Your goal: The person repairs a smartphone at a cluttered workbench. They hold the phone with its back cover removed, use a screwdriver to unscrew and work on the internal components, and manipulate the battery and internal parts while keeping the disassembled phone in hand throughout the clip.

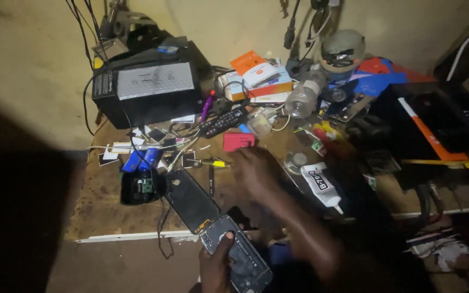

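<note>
Left hand (pixel 216 264) grips opened phone (pixel 237 255) at table (pixel 101 209) edge, steadying it; right hand (pixel 256 169) blurred over clutter, grip can't tell.

Repair workshop: cluttered workbench (pixel 99 211), opened phone (pixel 237 255).

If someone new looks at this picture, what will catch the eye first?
The opened phone at the bottom, gripped by the left hand, draws attention first. Above it, the right hand is blurred over the cluttered wooden bench. A black box stands at the back left.
</note>
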